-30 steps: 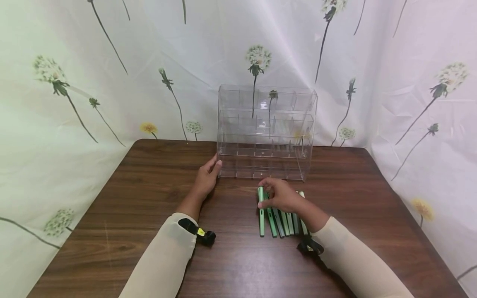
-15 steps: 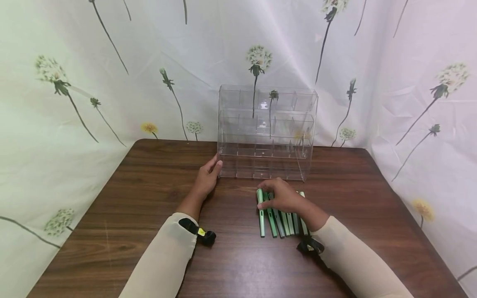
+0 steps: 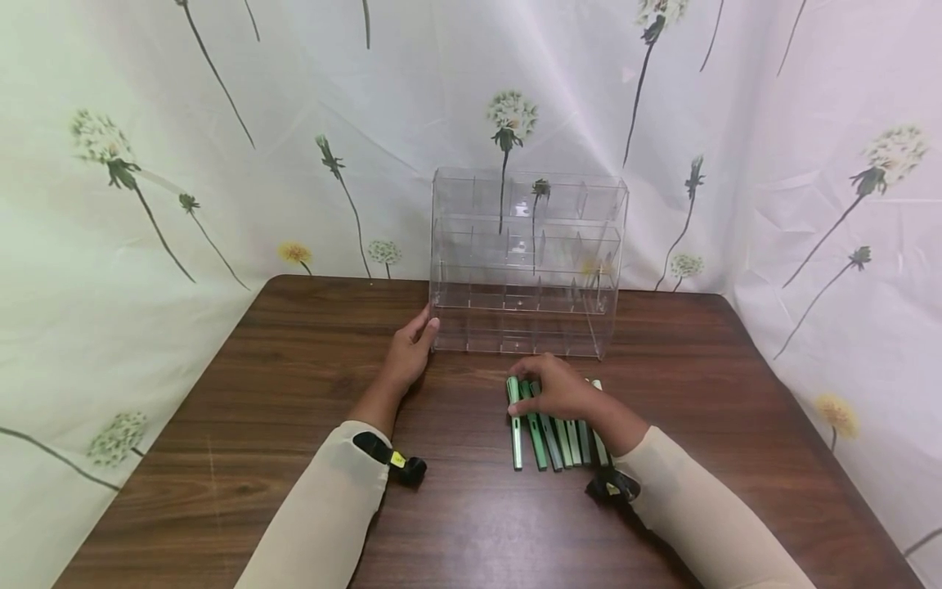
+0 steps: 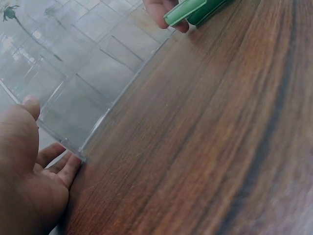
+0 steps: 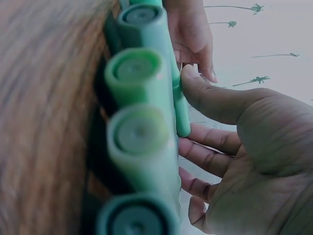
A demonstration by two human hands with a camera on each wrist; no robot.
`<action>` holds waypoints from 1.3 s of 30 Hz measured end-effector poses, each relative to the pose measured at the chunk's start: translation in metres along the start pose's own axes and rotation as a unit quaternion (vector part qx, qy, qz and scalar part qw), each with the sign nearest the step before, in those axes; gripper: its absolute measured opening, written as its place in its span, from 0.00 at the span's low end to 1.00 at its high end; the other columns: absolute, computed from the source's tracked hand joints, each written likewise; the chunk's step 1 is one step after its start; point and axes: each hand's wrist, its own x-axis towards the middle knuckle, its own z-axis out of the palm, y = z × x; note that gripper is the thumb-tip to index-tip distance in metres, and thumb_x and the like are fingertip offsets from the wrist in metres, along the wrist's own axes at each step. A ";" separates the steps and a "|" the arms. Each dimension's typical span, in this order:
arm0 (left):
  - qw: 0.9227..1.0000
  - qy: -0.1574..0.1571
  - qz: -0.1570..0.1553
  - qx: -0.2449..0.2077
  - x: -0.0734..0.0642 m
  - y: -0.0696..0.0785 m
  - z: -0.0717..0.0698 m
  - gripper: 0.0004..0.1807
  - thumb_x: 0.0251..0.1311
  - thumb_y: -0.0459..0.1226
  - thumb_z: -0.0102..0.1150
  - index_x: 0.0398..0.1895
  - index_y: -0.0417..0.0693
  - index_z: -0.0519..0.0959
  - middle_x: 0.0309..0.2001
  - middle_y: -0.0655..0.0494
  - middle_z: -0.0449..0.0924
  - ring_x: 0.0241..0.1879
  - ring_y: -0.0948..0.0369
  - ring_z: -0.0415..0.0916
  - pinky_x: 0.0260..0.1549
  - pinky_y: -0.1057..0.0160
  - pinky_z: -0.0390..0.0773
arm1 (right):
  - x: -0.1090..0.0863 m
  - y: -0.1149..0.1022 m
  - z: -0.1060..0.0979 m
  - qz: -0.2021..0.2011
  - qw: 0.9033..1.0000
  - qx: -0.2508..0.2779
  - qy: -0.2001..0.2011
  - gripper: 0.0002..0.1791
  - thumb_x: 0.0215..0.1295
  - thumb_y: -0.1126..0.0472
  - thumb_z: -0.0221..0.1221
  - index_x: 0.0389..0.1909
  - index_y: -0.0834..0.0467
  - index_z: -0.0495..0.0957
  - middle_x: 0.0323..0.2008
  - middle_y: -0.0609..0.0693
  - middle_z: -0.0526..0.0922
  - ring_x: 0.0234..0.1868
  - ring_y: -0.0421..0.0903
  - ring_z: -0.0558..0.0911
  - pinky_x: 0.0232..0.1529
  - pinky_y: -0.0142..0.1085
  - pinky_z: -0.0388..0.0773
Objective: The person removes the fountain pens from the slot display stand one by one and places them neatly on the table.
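Observation:
In the head view, a light green pen lies leftmost in a row of several green and grey-green pens on the table. My right hand reaches over the row and pinches that pen near its capped far end. The right wrist view shows the thumb along the cap and the fingertips at its end. A clear tiered organizer with small compartments stands behind the pens. My left hand touches its left side, fingers extended, thumb at the front edge; the left wrist view shows fingertips by the lower corner.
The brown wood-grain table carries everything. A white curtain with dandelion prints hangs close behind the organizer and along both sides. Black straps with small cameras sit on both wrists.
The light green pen's capped end has slid slightly toward me and lower, with my right hand still on it. My left hand and the organizer have stayed where they were.

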 end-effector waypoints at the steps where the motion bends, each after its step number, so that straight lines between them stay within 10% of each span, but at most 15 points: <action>1: 1.000 0.000 0.000 0.000 0.000 0.000 0.000 0.32 0.87 0.50 0.50 0.88 0.56 0.62 0.87 0.49 0.59 0.88 0.49 0.54 0.88 0.47 0.55 | 0.000 0.000 0.001 0.002 1.000 -0.004 0.001 0.33 0.66 0.51 0.78 0.67 0.61 0.82 0.62 0.58 0.87 0.66 0.58 0.85 0.65 0.56 0.84; 39: 1.000 -0.005 0.010 -0.003 -0.001 0.000 0.001 0.32 0.87 0.50 0.49 0.88 0.54 0.60 0.86 0.48 0.60 0.87 0.48 0.55 0.87 0.45 0.56 | -0.002 -0.005 -0.001 -0.001 0.999 -0.047 0.021 0.28 0.66 0.52 0.78 0.63 0.59 0.86 0.62 0.56 0.86 0.66 0.60 0.82 0.70 0.65 0.76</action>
